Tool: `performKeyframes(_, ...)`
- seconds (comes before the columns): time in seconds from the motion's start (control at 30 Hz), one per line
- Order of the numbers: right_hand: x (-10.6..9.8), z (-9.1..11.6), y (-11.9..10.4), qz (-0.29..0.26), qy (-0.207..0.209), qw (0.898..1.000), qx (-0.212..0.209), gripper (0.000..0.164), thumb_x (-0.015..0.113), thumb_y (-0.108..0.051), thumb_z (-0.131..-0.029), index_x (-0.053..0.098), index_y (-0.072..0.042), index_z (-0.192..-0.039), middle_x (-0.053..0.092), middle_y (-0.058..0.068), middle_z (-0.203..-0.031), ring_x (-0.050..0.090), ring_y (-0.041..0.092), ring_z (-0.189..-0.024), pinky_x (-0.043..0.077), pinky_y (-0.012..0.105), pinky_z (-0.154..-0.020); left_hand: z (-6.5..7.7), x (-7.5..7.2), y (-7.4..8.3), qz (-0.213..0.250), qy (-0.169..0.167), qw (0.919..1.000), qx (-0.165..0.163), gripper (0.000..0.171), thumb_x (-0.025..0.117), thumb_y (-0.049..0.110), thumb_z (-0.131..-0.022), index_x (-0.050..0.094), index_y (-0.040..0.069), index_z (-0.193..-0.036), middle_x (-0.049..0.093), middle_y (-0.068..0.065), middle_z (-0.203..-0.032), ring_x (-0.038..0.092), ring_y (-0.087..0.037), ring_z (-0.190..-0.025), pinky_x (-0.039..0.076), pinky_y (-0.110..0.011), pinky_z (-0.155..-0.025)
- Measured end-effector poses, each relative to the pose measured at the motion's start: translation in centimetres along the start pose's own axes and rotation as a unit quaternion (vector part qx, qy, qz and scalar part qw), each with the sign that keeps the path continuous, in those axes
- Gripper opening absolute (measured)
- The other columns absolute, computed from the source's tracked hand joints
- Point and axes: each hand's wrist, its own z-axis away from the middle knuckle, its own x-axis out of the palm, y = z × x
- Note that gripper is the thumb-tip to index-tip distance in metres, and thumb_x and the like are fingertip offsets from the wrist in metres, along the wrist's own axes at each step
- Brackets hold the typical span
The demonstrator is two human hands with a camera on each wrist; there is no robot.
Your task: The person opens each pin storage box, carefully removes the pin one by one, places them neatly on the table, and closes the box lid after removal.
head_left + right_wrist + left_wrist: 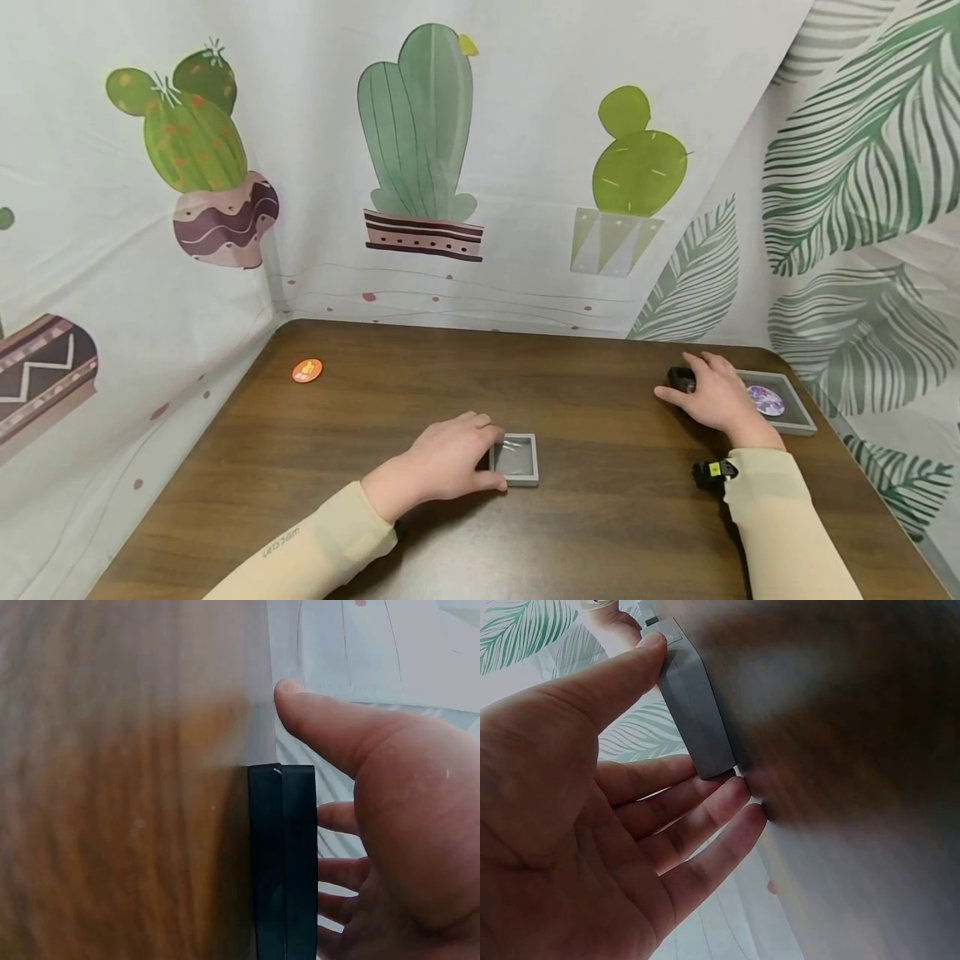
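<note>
Thumb and fingers of my left hand [453, 458] span a small grey square frame with a clear centre [536, 458] on the table, holding it by opposite edges. Seen from the left wrist, the thumb presses one edge of this grey frame [697, 709] and fingertips meet its other side. My right hand [716, 396] reaches over a small black box [675, 377] at the right, hiding part of it. In the right wrist view the thumb stands away from the black box [289, 862], with fingers behind it; whether they touch it I cannot tell.
A larger grey frame [801, 404] holding a purple-patterned disc [767, 400] lies at the right edge, partly behind the right hand. An orange round disc [307, 371] lies far left on the brown table [450, 375]. Cloth with cactus prints [525, 167] hangs behind.
</note>
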Motion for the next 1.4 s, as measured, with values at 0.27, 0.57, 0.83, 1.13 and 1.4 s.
performKeyframes(0.27, -0.20, 0.27, -0.35, 0.009, -0.008, 1.000, 0.001, 0.092, 0.061, -0.060, -0.089, 0.036, 0.009, -0.144, 0.031, 0.041, -0.141, 0.025, 0.057, -0.130, 0.024, 0.068, -0.103, -0.06, -0.03, -0.06, 0.003, 0.003, 1.0000, 0.001, 0.064, 0.070, 0.066, -0.078, 0.064, 0.016, -0.118, 0.056, 0.010, -0.103, 0.050, -0.010, -0.091, 0.048, -0.029, -0.065)
performKeyframes(0.57, 0.13, 0.20, -0.04, 0.010, -0.020, 1.000, 0.000, 0.091, 0.058, -0.062, -0.090, 0.037, 0.009, -0.144, 0.031, 0.041, -0.142, 0.020, 0.059, -0.132, 0.018, 0.069, -0.105, -0.07, -0.03, -0.06, -0.007, 0.007, 0.9999, 0.006, 0.063, 0.070, 0.065, -0.078, 0.065, 0.016, -0.118, 0.056, 0.010, -0.101, 0.049, -0.009, -0.089, 0.046, -0.028, -0.062)
performKeyframes(0.83, 0.36, 0.05, 0.19, -0.003, -0.025, 1.000, -0.006, 0.092, 0.059, -0.061, -0.090, 0.036, 0.010, -0.143, 0.031, 0.041, -0.142, 0.016, 0.059, -0.133, 0.015, 0.068, -0.106, -0.03, 0.18, -0.24, -0.018, 0.014, 0.9997, 0.012, 0.064, 0.069, 0.067, -0.078, 0.065, 0.016, -0.118, 0.055, 0.010, -0.100, 0.050, -0.010, -0.088, 0.046, -0.028, -0.060)
performKeyframes(1.13, 0.29, 0.03, 0.23, -0.006, -0.026, 1.000, -0.013, 0.091, 0.061, -0.059, -0.090, 0.038, 0.012, -0.141, 0.030, 0.041, -0.142, 0.017, 0.058, -0.134, 0.016, 0.067, -0.107, -0.04, 0.06, -0.16, -0.020, 0.011, 0.9997, 0.013, 0.064, 0.069, 0.066, -0.079, 0.064, 0.016, -0.118, 0.056, 0.010, -0.102, 0.050, -0.009, -0.090, 0.047, -0.028, -0.061)
performKeyframes(1.4, 0.34, -0.09, 0.13, -0.011, -0.028, 0.999, -0.014, 0.091, 0.061, -0.058, -0.090, 0.037, 0.013, -0.142, 0.030, 0.041, -0.142, 0.017, 0.058, -0.134, 0.017, 0.067, -0.107, -0.01, -0.28, -0.03, -0.027, 0.005, 0.9995, 0.013, 0.063, 0.068, 0.065, -0.079, 0.064, 0.016, -0.119, 0.055, 0.008, -0.101, 0.050, -0.010, -0.088, 0.046, -0.029, -0.060)
